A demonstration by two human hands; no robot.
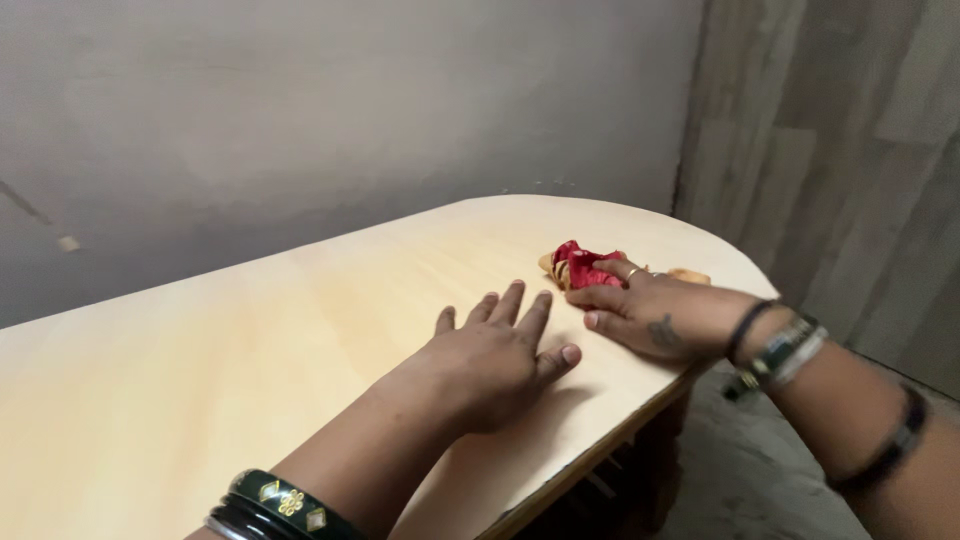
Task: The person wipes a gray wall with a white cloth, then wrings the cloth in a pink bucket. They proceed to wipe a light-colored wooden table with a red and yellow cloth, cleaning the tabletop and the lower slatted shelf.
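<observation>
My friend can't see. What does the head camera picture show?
A person's right hand grips a small crumpled red cloth near the rounded end of a pale wooden table. The left hand lies flat, fingers spread, beside it.

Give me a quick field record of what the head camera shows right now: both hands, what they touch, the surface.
left hand: flat, palm down, fingers spread on the table, holding nothing
right hand: fingers resting on the red cloth bundle
red cloth bundle: small, crumpled, near the table's rounded far end
table: light wood top, rounded end
wrists: bangles on both
wall: plain grey, behind the table
</observation>
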